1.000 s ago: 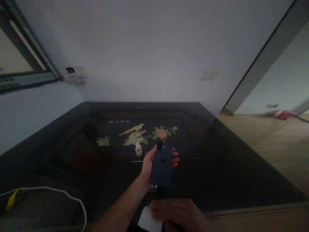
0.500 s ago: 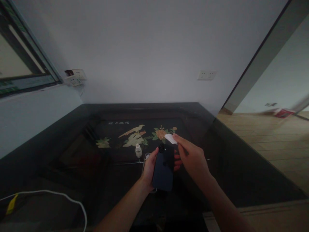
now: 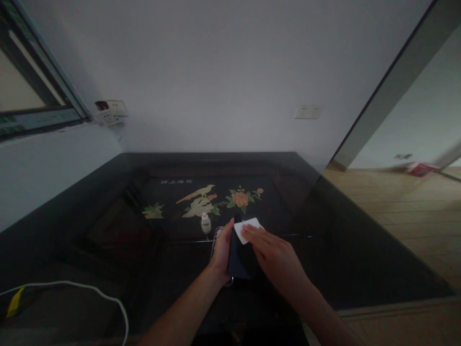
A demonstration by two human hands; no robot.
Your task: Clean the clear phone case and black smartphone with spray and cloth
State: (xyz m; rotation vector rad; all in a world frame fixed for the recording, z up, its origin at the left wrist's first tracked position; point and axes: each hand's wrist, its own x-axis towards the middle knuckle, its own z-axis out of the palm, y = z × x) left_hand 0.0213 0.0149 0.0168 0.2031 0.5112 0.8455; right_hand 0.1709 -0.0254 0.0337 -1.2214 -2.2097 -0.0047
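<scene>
My left hand grips a dark blue smartphone along its left side, with the phone's back turned up. The fingers of my right hand lie pressed on a small white wipe, which rests against the upper part of the phone's back. Wipe and hand cover the camera area and much of the right side. A clear phone case lies partly hidden behind my left hand. Just left of it, a small clear bottle with a white cap stands upright.
The glossy black table carries a bird-and-flower inlay and stands against the wall. A white cable with a yellow tag curves across the lower left. Wall sockets are above the table's far edge.
My right hand has moved down and left, laying the wipe onto the phone's back. Earlier it held the wipe pinched above the phone. The left hand keeps its hold.
</scene>
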